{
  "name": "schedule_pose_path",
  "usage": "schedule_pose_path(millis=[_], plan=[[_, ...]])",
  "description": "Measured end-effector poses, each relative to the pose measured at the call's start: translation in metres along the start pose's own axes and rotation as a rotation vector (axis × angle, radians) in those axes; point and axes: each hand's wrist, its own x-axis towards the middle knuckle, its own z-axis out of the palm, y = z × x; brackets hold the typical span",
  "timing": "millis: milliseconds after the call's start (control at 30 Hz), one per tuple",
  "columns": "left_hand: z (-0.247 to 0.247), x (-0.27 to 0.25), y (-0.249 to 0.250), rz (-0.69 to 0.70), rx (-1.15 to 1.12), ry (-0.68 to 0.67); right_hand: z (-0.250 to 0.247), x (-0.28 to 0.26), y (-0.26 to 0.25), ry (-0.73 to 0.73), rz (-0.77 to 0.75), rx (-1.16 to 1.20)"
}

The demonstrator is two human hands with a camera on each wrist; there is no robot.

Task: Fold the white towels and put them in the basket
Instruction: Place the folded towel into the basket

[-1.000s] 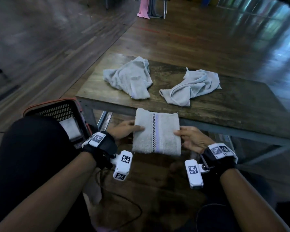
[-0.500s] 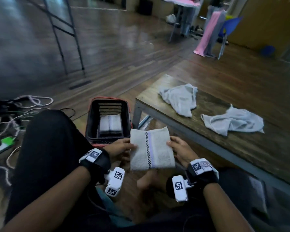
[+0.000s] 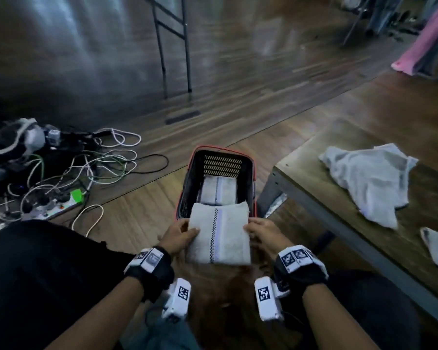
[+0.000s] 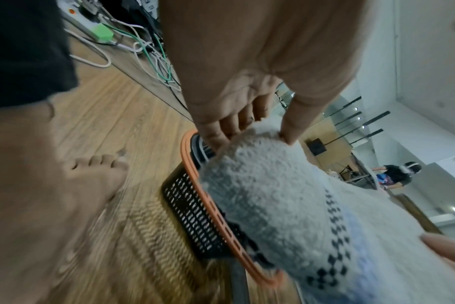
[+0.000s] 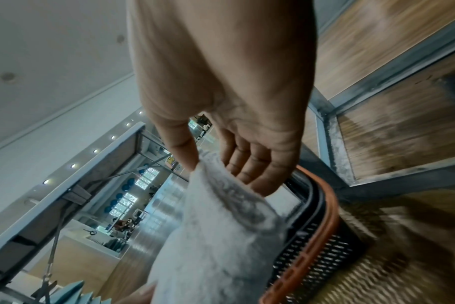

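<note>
Towel (image 3: 219,236) | folded, soft, light, floppy | I pinch its side edges, left hand (image 3: 178,237), right hand (image 3: 264,236) | over basket (image 3: 187,183) rim | support both sides.

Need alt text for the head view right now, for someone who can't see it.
Both hands, left hand and right hand, hold a folded towel at the near rim of a floor basket already holding a folded one. Crumpled towels lie on the table to the right.
</note>
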Motion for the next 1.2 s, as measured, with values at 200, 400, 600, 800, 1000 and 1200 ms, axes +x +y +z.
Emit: schedule_pose_path(millis=[200, 400, 600, 800, 1000, 1200], plan=[[-0.009, 0.129, 0.020, -0.081, 0.199, -0.029, 0.009, 0.115, -0.027, 0.063, 0.067, -0.013], [0.012, 0.261, 0.007, -0.216, 0.351, -0.033, 0.017, 0.238, -0.024, 0.194, 0.121, -0.106], [0.035, 0.342, -0.021, -0.237, 0.446, 0.021, 0.018, 0.325, -0.011, 0.306, 0.089, -0.152], [0.049, 0.370, -0.036, -0.234, 0.382, 0.142, 0.019, 0.366, -0.007, 0.392, 0.022, -0.045], [0.050, 0.375, -0.043, -0.154, 0.296, 0.219, 0.026, 0.367, 0.002, 0.455, 0.065, -0.069], [0.051, 0.375, -0.044, -0.125, 0.267, 0.219, 0.021, 0.367, 0.003, 0.437, 0.062, -0.112]])
